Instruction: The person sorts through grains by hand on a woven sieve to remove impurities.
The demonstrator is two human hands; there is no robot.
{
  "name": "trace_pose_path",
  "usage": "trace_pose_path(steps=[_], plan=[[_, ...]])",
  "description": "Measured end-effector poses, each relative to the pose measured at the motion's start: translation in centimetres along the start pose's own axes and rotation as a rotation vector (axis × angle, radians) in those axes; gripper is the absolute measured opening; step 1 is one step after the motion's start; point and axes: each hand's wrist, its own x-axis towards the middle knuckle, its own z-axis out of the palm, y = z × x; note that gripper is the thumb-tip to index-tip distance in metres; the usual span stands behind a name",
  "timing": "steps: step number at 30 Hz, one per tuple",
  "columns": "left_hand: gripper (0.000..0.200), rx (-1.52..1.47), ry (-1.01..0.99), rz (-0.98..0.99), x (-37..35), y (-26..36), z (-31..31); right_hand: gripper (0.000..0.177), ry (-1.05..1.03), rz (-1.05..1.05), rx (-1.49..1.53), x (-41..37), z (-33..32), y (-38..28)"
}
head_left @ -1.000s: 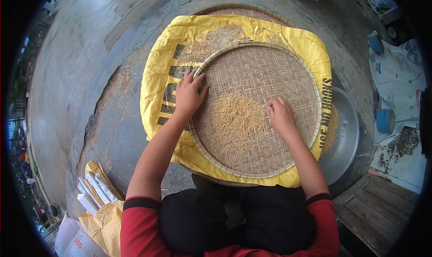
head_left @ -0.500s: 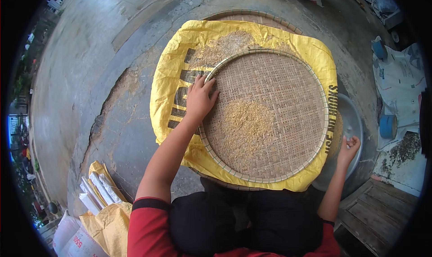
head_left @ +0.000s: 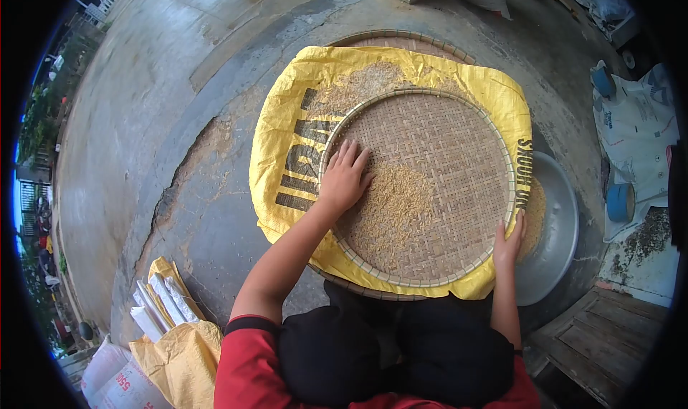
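Note:
A round woven bamboo winnowing tray [head_left: 459, 172] rests on a yellow printed sack [head_left: 283, 130]. A patch of golden unhusked grain [head_left: 398, 201] lies in its left-middle part. My left hand [head_left: 345, 178] lies on the tray's left side, fingers stretched out and slightly apart, beside the grain. At the lower right, my right hand [head_left: 508, 241] grips the tray's rim, with the thumb on the inner side and the fingers on the outer side. Pale husk-like bits [head_left: 365, 83] are scattered on the sack beyond the tray.
A metal basin [head_left: 562, 226] with grain stands at the right, partly under the sack. Another woven tray [head_left: 423, 44] shows beneath the sack. Folded sacks [head_left: 179, 355] lie at lower left, a white sack [head_left: 634, 137] at right. The concrete floor [head_left: 179, 187] is cracked.
My right hand has moved from over the basin leftward to the tray's rim. My left hand has slid from the left rim inward, onto the tray surface near the grain.

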Motion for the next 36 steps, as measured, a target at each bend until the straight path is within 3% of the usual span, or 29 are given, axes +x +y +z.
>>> trace_pose_path(steps=[1, 3, 6, 8, 9, 11, 15, 21, 23, 27, 28, 31, 32, 36], plan=[[0.057, -0.116, -0.006, -0.059, -0.5, 1.0, 1.1, 0.059, 0.029, -0.073, -0.125, -0.3, 0.5, 0.1], [0.061, -0.095, -0.038, -0.101, -1.4, 4.1, 1.7, 0.061, 0.001, -0.024, -0.062, -0.5, 0.3, -1.0], [0.063, -0.178, -0.092, 0.006, -2.1, 8.4, 2.1, 0.061, 0.026, -0.035, -0.002, -0.9, 0.2, -0.7], [0.058, -0.085, -0.302, 0.23, -2.5, 10.8, 1.4, 0.061, 0.034, -0.024, -0.033, -1.0, 0.5, -0.4], [0.058, -0.083, -0.292, 0.226, -2.8, 10.7, 2.1, 0.061, 0.037, -0.034, -0.029, -1.1, 0.6, -0.3], [0.052, -0.011, -0.326, 0.641, -2.8, 10.3, 3.3, 0.06, 0.03, -0.015, -0.05, -1.0, 0.5, -0.2], [0.045, 0.06, -0.327, 0.752, -2.0, 7.3, 1.6, 0.06, 0.035, 0.0, -0.017, -1.2, 0.4, -0.1], [0.044, 0.315, -0.077, 0.574, -0.9, 1.5, -0.5, 0.063, 0.018, 0.016, -0.037, -0.7, 0.9, 0.0], [0.046, 0.311, -0.256, 0.33, -0.8, 1.6, -2.0, 0.068, 0.007, 0.039, -0.049, -0.7, 0.7, 0.0], [0.042, 0.197, -0.195, 0.215, -1.4, 1.1, -1.4, 0.072, -0.063, 0.06, -0.14, -0.4, 0.5, -0.1], [0.035, 0.182, -0.279, 0.156, -1.9, 1.7, -2.1, 0.072, -0.081, 0.055, -0.12, -0.9, 0.6, -0.5], [0.028, 0.273, -0.365, 0.21, -2.7, 1.8, -1.7, 0.072, -0.134, 0.084, -0.147, -0.1, 0.2, -0.5], [0.018, 0.241, -0.308, 0.27, -3.3, 1.9, -1.7, 0.072, -0.121, 0.084, -0.18, -0.1, 0.2, -0.4], [0.015, 0.316, -0.284, 0.235, -4.4, 2.5, -1.8, 0.069, -0.119, 0.082, -0.224, -0.1, 0.3, -0.6]])
